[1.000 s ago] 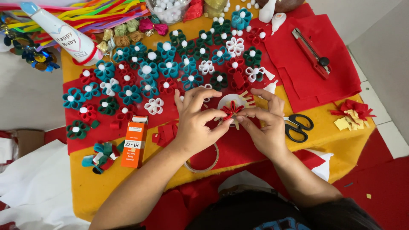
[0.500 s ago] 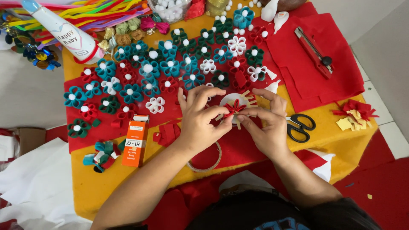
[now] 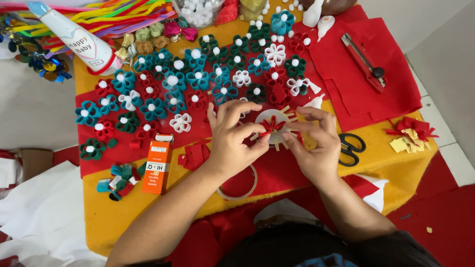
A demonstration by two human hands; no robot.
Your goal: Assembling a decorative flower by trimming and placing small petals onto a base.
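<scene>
**Head view: both hands pinch a red felt flower over the white disc**

Head camera looks straight down on our two hands, meeting at the middle of the table. Our left hand (image 3: 231, 141) is closed in a pinch, thumb and forefinger gripping the small red folded-felt flower (image 3: 271, 125) from its left side. Our right hand (image 3: 316, 143) curls in from the right, fingertips closed on the same flower's right edge. The flower sits on a round white disc with pale slips sticking out around its rim (image 3: 269, 118), just beyond our knuckles.

To do this step well, we judge that the petals should be held together at the centre with a steady, light pinch, so the loops stay even and do not spring apart or flatten.

Outward from the hands: black-handled scissors (image 3: 350, 147) lie just right of our right hand, and a clear ring of tape (image 3: 241, 188) lies near, under our left wrist. Left of that stands an orange glue box (image 3: 157, 164). Far and left spread rows of finished felt flowers in teal, red, green and white with white pompom centres (image 3: 173, 84). Far right, a red utility knife (image 3: 363, 60) rests on a sheet of red felt (image 3: 396, 94), all on the yellow felt-covered table (image 3: 118, 217).
</scene>
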